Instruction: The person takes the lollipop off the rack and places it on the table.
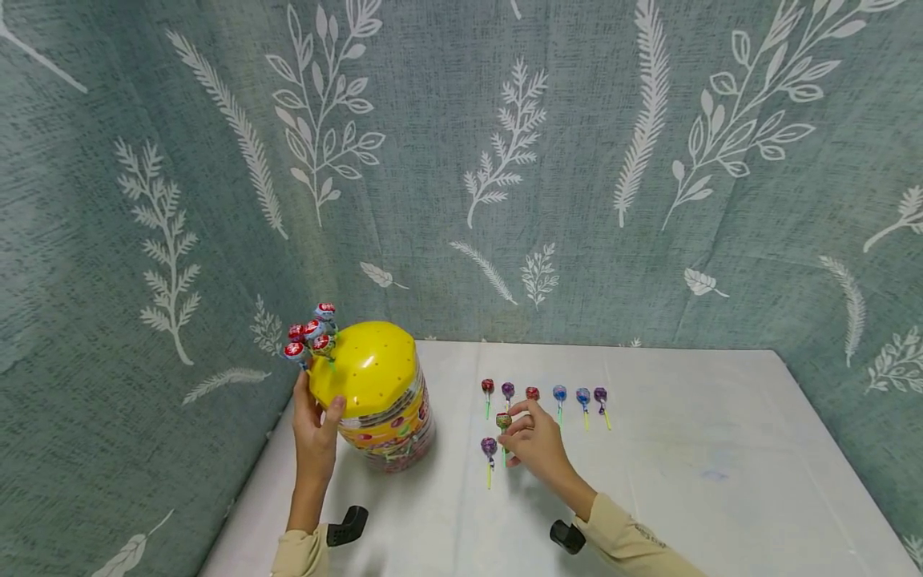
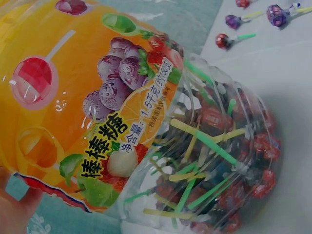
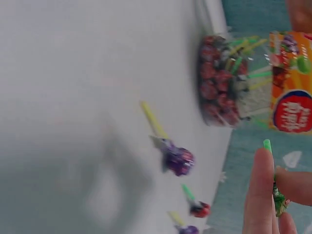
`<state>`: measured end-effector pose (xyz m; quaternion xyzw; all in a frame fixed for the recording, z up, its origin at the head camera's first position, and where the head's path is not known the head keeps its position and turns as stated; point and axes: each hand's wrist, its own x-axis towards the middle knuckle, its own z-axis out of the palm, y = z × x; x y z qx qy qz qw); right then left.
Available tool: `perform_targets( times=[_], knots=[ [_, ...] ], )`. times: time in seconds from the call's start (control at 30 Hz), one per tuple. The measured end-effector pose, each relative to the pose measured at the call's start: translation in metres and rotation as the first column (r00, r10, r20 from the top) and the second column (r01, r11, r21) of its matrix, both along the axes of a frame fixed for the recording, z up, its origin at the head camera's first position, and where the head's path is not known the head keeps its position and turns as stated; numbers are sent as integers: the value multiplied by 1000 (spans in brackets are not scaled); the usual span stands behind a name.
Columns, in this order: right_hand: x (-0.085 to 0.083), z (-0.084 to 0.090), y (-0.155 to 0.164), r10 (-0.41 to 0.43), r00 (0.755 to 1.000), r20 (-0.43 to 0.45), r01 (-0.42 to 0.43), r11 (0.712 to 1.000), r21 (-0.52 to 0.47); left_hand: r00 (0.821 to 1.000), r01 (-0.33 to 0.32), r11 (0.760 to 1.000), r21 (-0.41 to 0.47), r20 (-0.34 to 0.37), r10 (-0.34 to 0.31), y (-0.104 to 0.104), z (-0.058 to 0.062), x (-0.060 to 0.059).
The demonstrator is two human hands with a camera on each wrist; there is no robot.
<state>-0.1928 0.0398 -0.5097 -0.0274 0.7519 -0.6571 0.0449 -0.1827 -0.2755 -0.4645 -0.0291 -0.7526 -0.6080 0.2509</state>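
A clear jar [image 1: 385, 433] full of lollipops, with a yellow domed lid [image 1: 368, 369] and an orange label [image 2: 73, 97], stands on the white table [image 1: 685, 465]. My left hand [image 1: 317, 421] grips the jar at the lid's left edge. Several red lollipops [image 1: 310, 332] stick up from the lid's far side. My right hand [image 1: 513, 423] pinches a green-wrapped lollipop [image 1: 503, 420] by its stick just above the table; its fingers [image 3: 261, 195] and the stick's tip [image 3: 267, 144] show in the right wrist view. A purple lollipop [image 1: 489, 447] [image 3: 178, 160] lies beside that hand.
A row of several lollipops [image 1: 559, 393] lies on the table behind my right hand, heads away from me. A leaf-patterned green curtain [image 1: 505, 160] closes off the back and both sides. The table's left edge [image 1: 252, 481] runs close to the jar.
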Motion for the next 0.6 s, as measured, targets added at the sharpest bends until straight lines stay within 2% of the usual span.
perform_targets(
  times=[0.23, 0.4, 0.6],
  knots=[
    [3, -26, -1, -24, 999, -29, 26, 997, 68, 1000, 5, 1000, 11, -10, -4, 0, 0, 1],
    [5, -41, 0, -36, 999, -19, 38, 993, 113, 1000, 7, 1000, 21, 1, -7, 0, -1, 0],
    [5, -58, -2, -49, 998, -33, 55, 977, 208, 1000, 7, 1000, 21, -9, -7, 0, -1, 0]
  ],
)
